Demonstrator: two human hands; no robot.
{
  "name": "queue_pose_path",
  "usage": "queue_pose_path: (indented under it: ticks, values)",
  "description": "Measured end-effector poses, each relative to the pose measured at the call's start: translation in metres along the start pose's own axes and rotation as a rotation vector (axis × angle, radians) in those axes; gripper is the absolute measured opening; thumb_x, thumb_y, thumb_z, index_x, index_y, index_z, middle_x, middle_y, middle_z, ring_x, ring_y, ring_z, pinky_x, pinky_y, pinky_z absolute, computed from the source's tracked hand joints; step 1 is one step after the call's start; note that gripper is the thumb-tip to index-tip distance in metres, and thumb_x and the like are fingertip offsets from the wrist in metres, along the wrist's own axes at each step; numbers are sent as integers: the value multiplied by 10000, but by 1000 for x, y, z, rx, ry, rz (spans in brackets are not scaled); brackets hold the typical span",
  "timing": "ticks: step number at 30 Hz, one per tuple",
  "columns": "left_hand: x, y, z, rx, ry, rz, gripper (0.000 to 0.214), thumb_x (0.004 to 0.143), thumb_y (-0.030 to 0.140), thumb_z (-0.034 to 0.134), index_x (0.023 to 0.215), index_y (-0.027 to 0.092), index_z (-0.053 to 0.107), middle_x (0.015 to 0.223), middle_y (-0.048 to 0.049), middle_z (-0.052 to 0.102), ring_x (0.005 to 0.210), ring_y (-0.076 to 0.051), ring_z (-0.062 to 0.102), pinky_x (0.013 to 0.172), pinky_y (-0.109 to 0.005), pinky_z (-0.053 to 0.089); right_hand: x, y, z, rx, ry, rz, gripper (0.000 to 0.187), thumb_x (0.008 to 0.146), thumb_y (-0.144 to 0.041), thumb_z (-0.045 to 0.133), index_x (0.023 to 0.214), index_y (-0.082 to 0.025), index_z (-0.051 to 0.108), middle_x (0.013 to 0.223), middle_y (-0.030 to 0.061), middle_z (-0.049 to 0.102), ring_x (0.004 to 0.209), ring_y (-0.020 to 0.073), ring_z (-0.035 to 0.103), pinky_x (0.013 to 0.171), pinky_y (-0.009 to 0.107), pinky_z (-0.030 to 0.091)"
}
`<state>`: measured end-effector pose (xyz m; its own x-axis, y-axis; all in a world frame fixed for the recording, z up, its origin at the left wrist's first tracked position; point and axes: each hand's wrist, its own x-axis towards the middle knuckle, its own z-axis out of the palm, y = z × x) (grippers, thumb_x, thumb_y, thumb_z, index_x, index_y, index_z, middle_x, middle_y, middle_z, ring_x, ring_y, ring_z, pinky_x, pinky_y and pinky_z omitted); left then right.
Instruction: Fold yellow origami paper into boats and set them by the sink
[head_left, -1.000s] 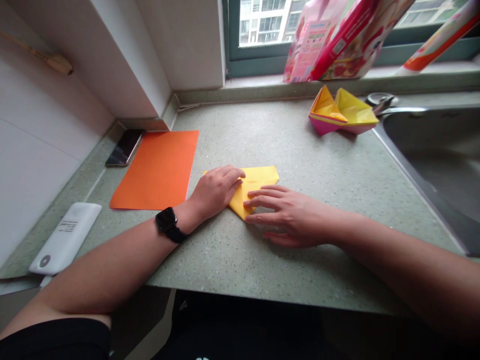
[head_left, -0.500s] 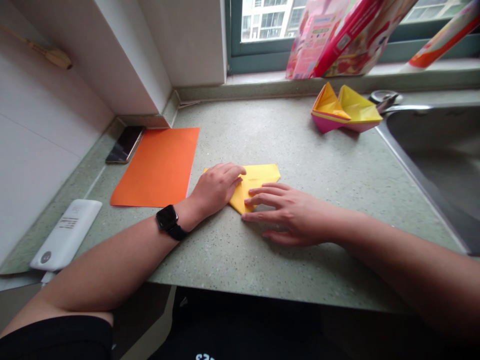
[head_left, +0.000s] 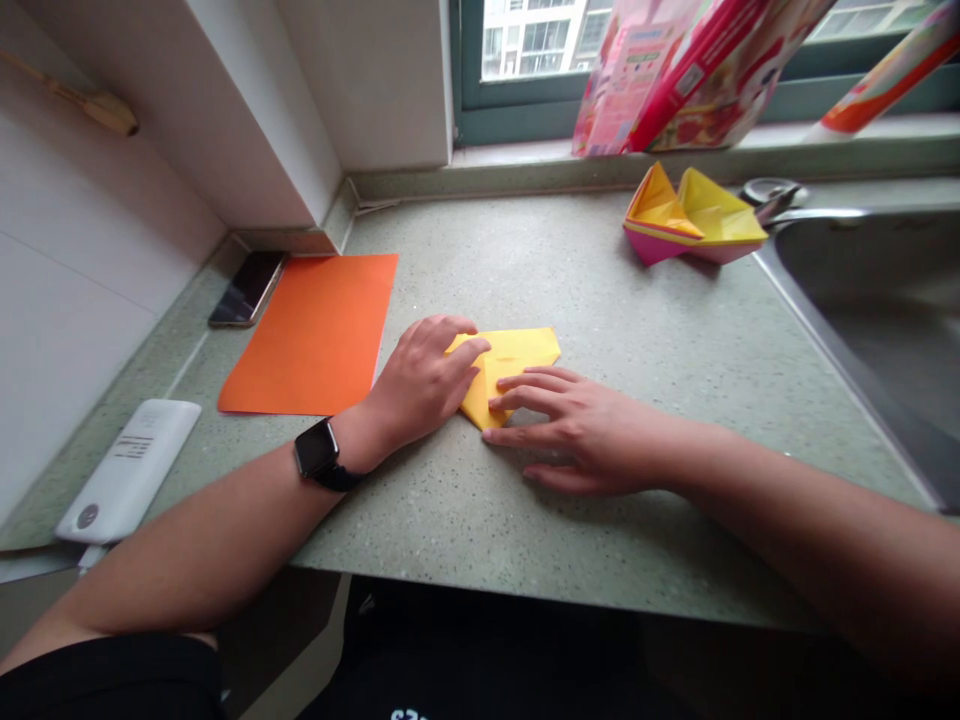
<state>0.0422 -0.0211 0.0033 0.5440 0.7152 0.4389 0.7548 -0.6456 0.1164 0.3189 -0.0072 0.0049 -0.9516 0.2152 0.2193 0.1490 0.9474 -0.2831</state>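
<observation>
A folded yellow paper (head_left: 517, 355) lies flat on the speckled green counter (head_left: 570, 290). My left hand (head_left: 424, 385), with a black watch on its wrist, rests on the paper's left part; its fingers are curled and its index fingertip presses a fold. My right hand (head_left: 577, 425) lies flat with fingers stretched out, the fingertips holding down the paper's lower right edge near its bottom point.
An orange sheet (head_left: 315, 335) lies left of the paper, with a phone (head_left: 247, 288) beyond it and a white power bank (head_left: 127, 470) at the left edge. A folded yellow-and-pink paper boat (head_left: 694, 220) stands at the back right beside the steel sink (head_left: 870, 300). Pink packages (head_left: 675, 75) lean at the window.
My left hand has lifted its wrist and slid slightly left and up over the yellow paper, its fingers curling more. My right hand has stayed in place.
</observation>
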Motion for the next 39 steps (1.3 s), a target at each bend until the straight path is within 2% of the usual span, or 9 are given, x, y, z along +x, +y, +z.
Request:
queue_pose_path:
  ticks: [2,4,5,7,11,18,24,31,39]
  values:
    - [-10,8,-13,38,-44,135,238,1120,227,563,1297,163,708,1438,-155,691,1392,-330,613,1229,-549,499,0,-1,0,4,11,11,504,988,-355,731,1484,-268,721,1415,141,699,1351,330,624,1190,554,495]
    - [-22,15,-22,33,-117,309,321,1131,183,538,1422,136,665,1506,-140,684,1453,-314,594,1289,-522,465,0,-2,-1,8,10,17,531,972,-347,750,1495,-266,713,1411,145,701,1352,330,624,1195,556,489]
    - [-27,17,-25,32,-145,331,372,1134,179,533,1489,115,625,1547,-148,663,1479,-318,583,1314,-536,439,1,-2,-1,8,6,17,539,968,-342,754,1499,-262,710,1407,148,704,1358,333,623,1197,559,487]
    - [-37,18,-27,2,-201,303,414,1143,234,547,1524,83,601,1592,-181,629,1503,-337,574,1328,-561,426,0,-2,-2,13,1,14,535,973,-337,746,1500,-256,705,1408,150,710,1388,342,616,1201,571,481]
    - [-49,10,-25,-124,-279,296,466,1157,280,523,1591,113,565,1610,-186,616,1518,-342,571,1302,-591,460,-1,2,-2,84,25,33,518,985,-286,713,1499,-233,675,1451,124,730,1444,309,608,1230,542,465]
    - [-50,-2,-27,-251,-347,329,458,1160,296,521,1596,166,577,1698,-141,531,1575,-348,510,1343,-628,377,1,5,-2,96,56,45,443,994,-220,675,1437,-229,704,1433,96,763,1390,261,665,1219,481,485]
    - [-47,-6,-27,-295,-365,327,492,1151,309,548,1627,182,546,1669,-122,571,1569,-335,521,1348,-601,382,0,6,0,81,81,33,406,1017,-241,665,1418,-246,726,1430,77,767,1369,243,678,1205,457,502]
    - [-45,-7,-28,-315,-357,331,449,1142,289,558,1579,201,606,1617,-112,628,1541,-345,550,1333,-621,400,1,6,1,65,86,29,365,1039,-241,641,1393,-227,731,1432,81,766,1361,243,683,1205,455,501]
    - [-43,-6,-29,-322,-359,331,444,1135,269,560,1572,213,616,1588,-108,656,1537,-328,561,1334,-603,403,0,7,1,69,77,18,400,1015,-230,661,1409,-211,726,1435,100,763,1350,251,686,1202,472,496]
